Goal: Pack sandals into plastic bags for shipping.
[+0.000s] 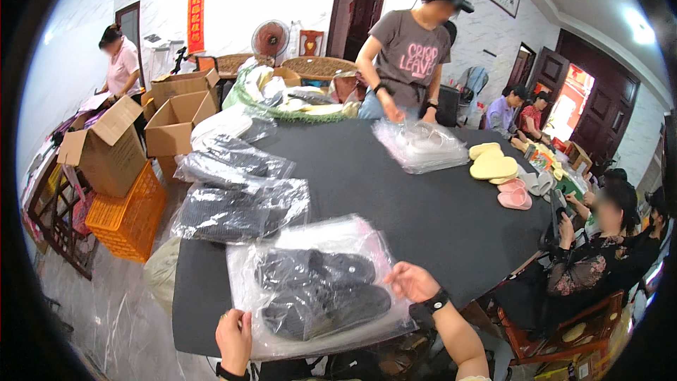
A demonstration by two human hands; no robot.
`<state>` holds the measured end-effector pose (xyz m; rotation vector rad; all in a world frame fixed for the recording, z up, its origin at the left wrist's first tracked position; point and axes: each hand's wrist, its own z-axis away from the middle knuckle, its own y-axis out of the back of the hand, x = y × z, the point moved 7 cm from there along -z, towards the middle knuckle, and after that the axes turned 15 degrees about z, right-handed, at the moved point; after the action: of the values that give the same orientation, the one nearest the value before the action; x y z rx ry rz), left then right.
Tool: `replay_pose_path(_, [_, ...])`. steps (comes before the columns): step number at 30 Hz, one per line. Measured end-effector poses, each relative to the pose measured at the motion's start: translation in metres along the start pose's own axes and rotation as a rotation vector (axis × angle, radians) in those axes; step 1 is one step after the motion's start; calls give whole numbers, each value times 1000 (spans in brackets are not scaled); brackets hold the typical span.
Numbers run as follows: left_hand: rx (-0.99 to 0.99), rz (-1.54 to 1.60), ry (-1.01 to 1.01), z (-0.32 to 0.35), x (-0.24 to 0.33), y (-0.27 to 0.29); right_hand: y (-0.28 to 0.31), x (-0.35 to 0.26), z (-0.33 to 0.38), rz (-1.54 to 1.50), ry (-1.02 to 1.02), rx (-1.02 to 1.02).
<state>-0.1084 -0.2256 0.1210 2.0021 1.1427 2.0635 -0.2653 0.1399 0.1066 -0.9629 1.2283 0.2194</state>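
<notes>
A pair of dark slippers (pixel 328 310) lies side by side inside a clear plastic bag (pixel 282 342), on top of a stack of flat clear bags (pixel 352 229) at the near table edge. My left hand (pixel 234 339) pinches the bag's near left edge between thumb and fingers. At the bag's right side, my right hand (pixel 414 283) has its fingers curled and closed on the plastic edge. Just beyond the stack is a bagged dark pair of slippers (pixel 240 208), with another bagged pair (pixel 236 159) behind it.
The dark table (pixel 352 176) holds another bag stack (pixel 419 144), handled by a standing person (pixel 412 56). Yellow slippers (pixel 492 164) and pink slippers (pixel 515 195) lie at the right, near seated people. Open cardboard boxes (pixel 106 155) and an orange crate (pixel 127 215) stand left.
</notes>
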Motion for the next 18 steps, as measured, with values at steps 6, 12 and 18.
replay_pose_path(6, [-118, -196, -9, 4, -21, -20, -43, 26, -32, 1098, -34, -199])
replay_pose_path(12, [-50, -78, 63, 13, -5, -7, -64, 24, -53, 1997, 205, -442])
replay_pose_path(18, [57, 124, -255, 21, -31, -4, -46, 23, -62, 1941, 305, -419])
